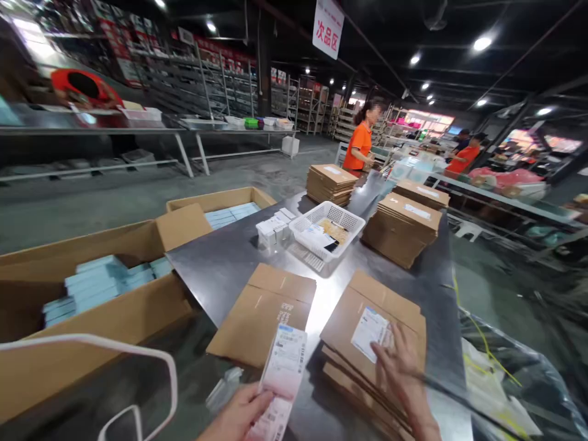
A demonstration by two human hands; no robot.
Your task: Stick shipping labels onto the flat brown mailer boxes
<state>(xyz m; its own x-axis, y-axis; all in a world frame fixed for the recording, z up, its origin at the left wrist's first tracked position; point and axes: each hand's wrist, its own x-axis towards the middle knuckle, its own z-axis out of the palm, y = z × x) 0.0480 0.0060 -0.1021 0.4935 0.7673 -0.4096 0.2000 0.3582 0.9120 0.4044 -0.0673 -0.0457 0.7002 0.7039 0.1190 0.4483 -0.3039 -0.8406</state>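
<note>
Left hand (239,416) at bottom edge, fingers closed around a strip of labels (281,380), thumb on top; strip sticks up and away from the hand, over the table edge, lower end running out of view. Right hand (402,373) flat and open, palm down, fingers spread on the top flat box of the near stack (372,361), fingertips touching the white label (371,334) stuck on it; grips nothing. Stack sits on the steel table (220,269), right of centre, close to the person.

Just left of that stack a single flat box (264,315), printed side up, lying apart from it with a bare strip of table between. Further back a white basket (324,229) with small packets inside; small white boxes (273,229) just left of it. Right of the basket a tall stack of flat cartons (402,229); another stack (331,184) behind the basket, a third (421,195) at the far right end.

Left of the table two open cartons (114,306) holding pale blue boxes (92,285). White wire frame (114,361) at lower left. Clear plastic bag (509,380) right of the table.

Person in orange shirt (361,144) stands past the far end; hands not clear
</note>
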